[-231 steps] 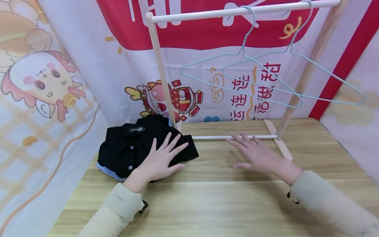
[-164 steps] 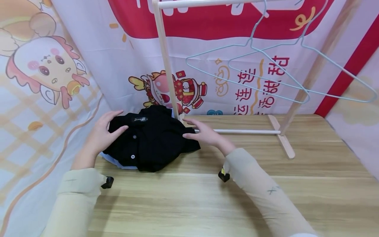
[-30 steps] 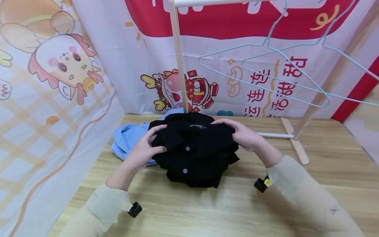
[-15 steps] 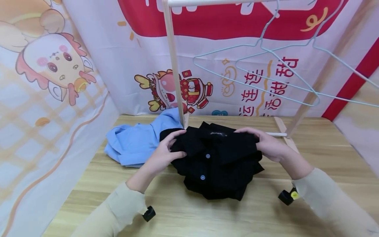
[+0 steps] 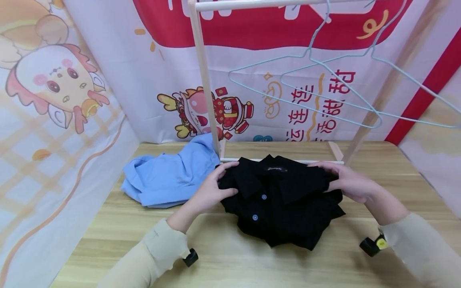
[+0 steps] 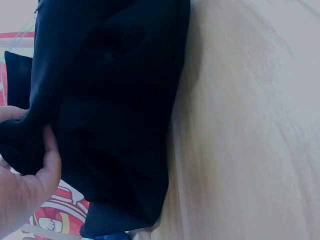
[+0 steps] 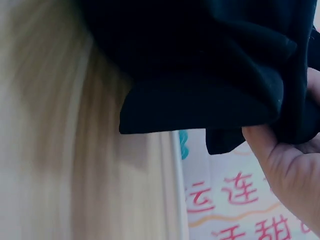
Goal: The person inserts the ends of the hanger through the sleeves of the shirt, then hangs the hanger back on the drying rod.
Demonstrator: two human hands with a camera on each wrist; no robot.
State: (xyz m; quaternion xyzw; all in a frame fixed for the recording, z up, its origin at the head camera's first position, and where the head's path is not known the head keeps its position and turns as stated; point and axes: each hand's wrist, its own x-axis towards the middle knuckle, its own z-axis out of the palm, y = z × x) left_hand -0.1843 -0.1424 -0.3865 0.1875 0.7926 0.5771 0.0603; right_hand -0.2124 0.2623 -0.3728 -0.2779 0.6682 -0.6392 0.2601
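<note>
A black button-up shirt (image 5: 288, 208), bunched up with its collar and pale buttons facing up, is held between both hands over the table's middle. My left hand (image 5: 214, 192) grips its left side; in the left wrist view the thumb and fingers (image 6: 51, 160) pinch a fold of the cloth. On the opposite side my right hand (image 5: 353, 182) grips the shirt, and the right wrist view has the thumb (image 7: 260, 142) pressed under a fold. A light blue garment (image 5: 169, 176) lies crumpled on the table to the left, beside the rack's left post.
Behind the shirt stands a rack with a wooden left post (image 5: 206, 80) and a white top bar (image 5: 245, 5). Two pale green wire hangers (image 5: 266, 60) hang from it. A low white crossbar (image 5: 245, 160) runs near the tabletop (image 5: 230, 264). Printed cloth walls (image 5: 173, 68) close the back and sides.
Both hands gripped the black shirt, lifted it off the blue garment and carried it rightward to the table's middle. The blue garment, earlier mostly covered, now lies exposed on the left.
</note>
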